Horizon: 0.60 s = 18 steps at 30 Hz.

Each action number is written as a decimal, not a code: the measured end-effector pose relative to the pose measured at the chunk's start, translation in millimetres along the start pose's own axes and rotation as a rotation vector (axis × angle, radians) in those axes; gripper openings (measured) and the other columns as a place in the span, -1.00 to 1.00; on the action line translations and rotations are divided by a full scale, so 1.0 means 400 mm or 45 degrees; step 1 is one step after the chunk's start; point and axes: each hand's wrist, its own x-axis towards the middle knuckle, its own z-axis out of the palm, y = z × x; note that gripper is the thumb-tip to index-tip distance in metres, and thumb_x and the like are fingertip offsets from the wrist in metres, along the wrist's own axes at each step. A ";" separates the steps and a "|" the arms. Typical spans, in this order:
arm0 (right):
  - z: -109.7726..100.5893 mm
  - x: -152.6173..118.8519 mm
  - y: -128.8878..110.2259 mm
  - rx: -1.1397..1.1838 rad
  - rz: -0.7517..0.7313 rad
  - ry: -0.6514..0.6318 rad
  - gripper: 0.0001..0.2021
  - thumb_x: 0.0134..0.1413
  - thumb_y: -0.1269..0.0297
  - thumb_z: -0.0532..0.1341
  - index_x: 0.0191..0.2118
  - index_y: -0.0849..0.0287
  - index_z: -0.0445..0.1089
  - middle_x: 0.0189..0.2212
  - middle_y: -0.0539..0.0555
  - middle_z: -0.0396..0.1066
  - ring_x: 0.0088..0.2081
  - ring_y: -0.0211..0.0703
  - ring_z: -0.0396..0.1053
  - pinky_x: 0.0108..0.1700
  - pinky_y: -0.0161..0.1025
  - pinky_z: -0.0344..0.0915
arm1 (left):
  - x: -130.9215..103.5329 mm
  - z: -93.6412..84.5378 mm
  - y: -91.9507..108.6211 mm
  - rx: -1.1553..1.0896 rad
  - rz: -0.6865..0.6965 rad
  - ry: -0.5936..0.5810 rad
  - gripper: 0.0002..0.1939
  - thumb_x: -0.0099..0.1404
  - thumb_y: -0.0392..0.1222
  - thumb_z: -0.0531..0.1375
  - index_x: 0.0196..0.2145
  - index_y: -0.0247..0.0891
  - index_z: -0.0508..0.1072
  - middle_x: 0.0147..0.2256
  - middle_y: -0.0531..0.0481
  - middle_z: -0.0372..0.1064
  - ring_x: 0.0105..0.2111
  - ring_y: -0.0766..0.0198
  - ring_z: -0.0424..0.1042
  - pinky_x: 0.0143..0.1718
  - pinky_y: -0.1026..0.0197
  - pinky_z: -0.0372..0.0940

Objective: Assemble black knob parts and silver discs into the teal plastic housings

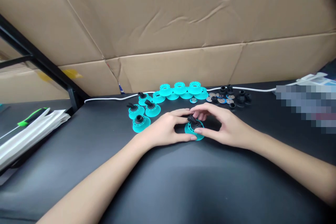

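A teal cone-shaped plastic base [194, 135] stands on the table between my hands, with a black knobbed fitting [194, 122] seated tilted in its top. My left hand [170, 127] grips the base from the left, thumb at its front and fingers reaching behind. From the right, my right hand [223, 124] curls around the same piece, its thumb at the rim by the black fitting and its other fingers behind. To the left stand several teal bases with black fittings [152, 109]. Behind my hands are plain teal bases [180, 88], some stacked on others.
Round printed discs [220, 100] and loose black fittings [241, 98] lie at the back right. A white cable [112, 99] runs along the cardboard wall [178, 66]. At left are a green-black screwdriver [33, 117], white packets [39, 138] and a black metal frame [52, 71].
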 end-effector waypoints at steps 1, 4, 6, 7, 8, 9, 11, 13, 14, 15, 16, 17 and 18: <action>-0.003 0.000 -0.001 -0.025 -0.020 -0.012 -0.56 0.30 0.15 0.38 0.25 -0.01 0.40 -0.06 0.10 0.53 -0.09 -0.03 0.50 0.01 -0.04 0.51 | 0.000 0.000 0.000 -0.004 0.004 0.004 -0.71 0.34 0.03 0.42 -0.09 -0.19 0.68 0.38 -0.12 0.33 0.38 -0.06 0.34 0.42 -0.01 0.29; -0.008 0.001 0.000 -0.078 -0.025 -0.047 -0.60 0.34 0.17 0.34 0.25 -0.04 0.45 -0.04 0.11 0.55 -0.08 -0.02 0.51 0.00 -0.04 0.51 | 0.000 -0.001 -0.001 -0.001 -0.010 -0.004 -0.63 0.33 0.02 0.43 0.03 -0.16 0.66 0.35 -0.14 0.37 0.37 -0.08 0.35 0.41 -0.08 0.30; -0.010 0.000 0.001 -0.078 -0.019 -0.079 -0.57 0.36 0.17 0.32 0.29 -0.06 0.43 -0.02 0.12 0.54 -0.06 -0.01 0.50 0.01 -0.02 0.52 | -0.001 0.000 -0.002 0.007 -0.026 -0.014 -0.58 0.33 0.02 0.43 0.09 -0.14 0.64 0.35 -0.14 0.37 0.38 -0.08 0.33 0.41 -0.08 0.29; -0.011 0.000 0.002 -0.077 -0.021 -0.095 -0.55 0.38 0.18 0.31 0.32 -0.07 0.40 -0.02 0.13 0.54 -0.05 0.00 0.50 0.02 0.00 0.51 | -0.001 0.000 -0.003 0.009 -0.030 -0.016 -0.57 0.33 0.03 0.43 0.11 -0.14 0.63 0.35 -0.15 0.36 0.39 -0.07 0.32 0.41 -0.07 0.28; -0.011 0.000 0.002 -0.077 -0.029 -0.107 -0.54 0.39 0.19 0.29 0.35 -0.07 0.38 -0.02 0.13 0.55 -0.04 0.01 0.49 0.04 0.01 0.51 | -0.001 0.000 -0.003 0.008 -0.031 -0.016 -0.56 0.34 0.03 0.43 0.12 -0.14 0.63 0.35 -0.15 0.37 0.39 -0.06 0.32 0.42 -0.06 0.28; -0.011 0.000 0.001 -0.076 -0.041 -0.115 -0.53 0.40 0.21 0.28 0.36 -0.07 0.37 -0.02 0.13 0.55 -0.03 0.02 0.49 0.05 0.03 0.51 | -0.001 0.001 -0.003 0.004 -0.027 -0.014 -0.55 0.34 0.03 0.42 0.13 -0.14 0.62 0.34 -0.16 0.38 0.38 -0.06 0.33 0.41 -0.05 0.28; -0.011 -0.002 -0.001 -0.069 -0.064 -0.114 -0.53 0.41 0.24 0.26 0.37 -0.07 0.36 0.01 0.14 0.55 0.00 0.04 0.50 0.08 0.05 0.50 | 0.000 0.000 -0.002 -0.008 -0.009 -0.011 -0.52 0.35 0.02 0.42 0.17 -0.14 0.60 0.33 -0.16 0.39 0.36 -0.05 0.36 0.40 -0.04 0.29; -0.011 -0.004 -0.004 -0.060 -0.082 -0.100 -0.53 0.40 0.28 0.25 0.35 -0.07 0.37 0.05 0.15 0.55 0.05 0.06 0.51 0.11 0.06 0.50 | 0.000 -0.001 0.000 -0.015 -0.009 -0.012 -0.50 0.36 0.03 0.41 0.20 -0.13 0.59 0.34 -0.16 0.37 0.36 -0.06 0.36 0.41 -0.05 0.29; -0.012 -0.005 -0.005 -0.063 -0.088 -0.101 -0.54 0.39 0.30 0.25 0.34 -0.07 0.38 0.08 0.15 0.54 0.08 0.08 0.51 0.12 0.06 0.51 | 0.001 -0.002 0.002 -0.016 -0.018 -0.015 -0.50 0.36 0.04 0.41 0.20 -0.12 0.59 0.35 -0.16 0.36 0.36 -0.07 0.36 0.41 -0.05 0.29; -0.013 -0.005 -0.006 -0.069 -0.092 -0.103 -0.55 0.38 0.32 0.25 0.33 -0.06 0.39 0.10 0.15 0.54 0.10 0.09 0.51 0.12 0.07 0.51 | 0.001 -0.003 0.003 -0.015 -0.028 -0.021 -0.51 0.36 0.04 0.40 0.20 -0.11 0.59 0.37 -0.15 0.34 0.36 -0.08 0.35 0.41 -0.06 0.28; -0.015 -0.006 -0.007 -0.074 -0.097 -0.108 -0.55 0.38 0.33 0.25 0.32 -0.06 0.39 0.12 0.15 0.54 0.11 0.09 0.52 0.13 0.08 0.51 | 0.002 -0.004 0.004 -0.015 -0.037 -0.027 -0.51 0.37 0.04 0.40 0.20 -0.11 0.59 0.38 -0.15 0.32 0.36 -0.08 0.35 0.41 -0.06 0.28; -0.017 -0.006 -0.007 -0.076 -0.099 -0.115 -0.56 0.38 0.33 0.25 0.31 -0.07 0.39 0.13 0.14 0.54 0.12 0.10 0.52 0.14 0.09 0.51 | 0.002 -0.004 0.004 -0.012 -0.043 -0.031 -0.51 0.37 0.04 0.40 0.20 -0.11 0.59 0.38 -0.14 0.32 0.36 -0.08 0.35 0.41 -0.06 0.29; -0.020 -0.006 -0.006 -0.071 -0.095 -0.121 -0.55 0.38 0.33 0.25 0.31 -0.07 0.39 0.14 0.14 0.55 0.13 0.10 0.53 0.15 0.09 0.51 | 0.002 -0.004 0.004 -0.008 -0.044 -0.033 -0.51 0.38 0.04 0.39 0.20 -0.10 0.58 0.38 -0.13 0.32 0.36 -0.08 0.35 0.40 -0.06 0.29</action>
